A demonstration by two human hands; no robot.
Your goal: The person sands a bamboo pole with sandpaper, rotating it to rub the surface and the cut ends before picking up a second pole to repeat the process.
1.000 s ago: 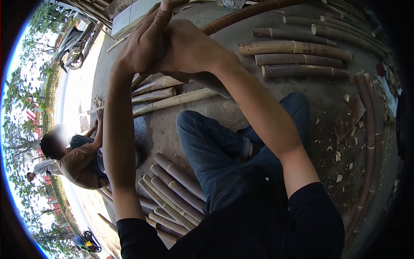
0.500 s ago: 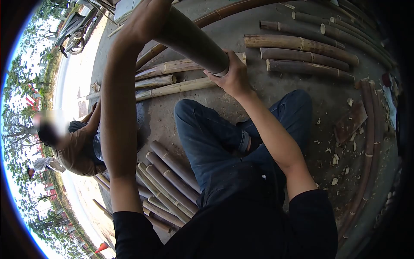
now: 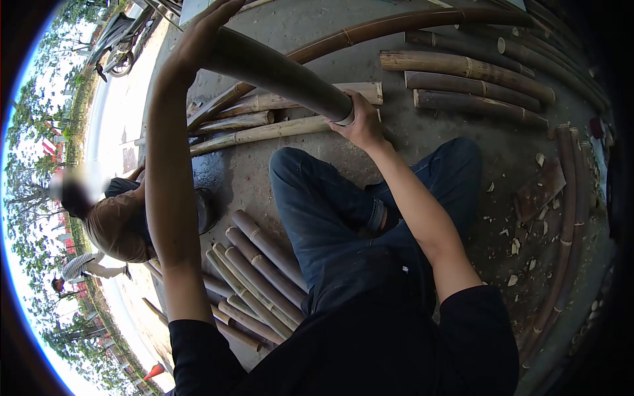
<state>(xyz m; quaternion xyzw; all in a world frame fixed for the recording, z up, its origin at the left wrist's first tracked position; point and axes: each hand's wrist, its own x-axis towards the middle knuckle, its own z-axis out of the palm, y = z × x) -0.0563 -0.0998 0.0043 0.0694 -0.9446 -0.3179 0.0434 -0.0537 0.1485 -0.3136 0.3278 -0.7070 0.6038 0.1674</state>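
Observation:
A thick dark green bamboo tube (image 3: 284,74) slants across the upper middle, off the ground, between my two hands. My right hand (image 3: 362,124) grips its lower right end, fingers and thumb round the rim. At the upper left end, my left hand (image 3: 198,41) bears against the tube with its fingers stretched along that end; the palm side is partly hidden. Below the tube, pale split bamboo lengths (image 3: 284,129) lie on the ground, beyond my crossed legs (image 3: 317,198).
Cut bamboo pieces (image 3: 264,270) lie at lower left, others (image 3: 475,87) at upper right. Long curved poles (image 3: 566,231) and scattered chips (image 3: 515,245) are at right. A co-worker (image 3: 115,221) sits at left; another person (image 3: 86,266) is farther off. A motorcycle (image 3: 122,49) stands at upper left.
Both hands still hold the tube. My left hand and the tube's upper end have moved left and the tube lies flatter in view. The distant person at left has shifted.

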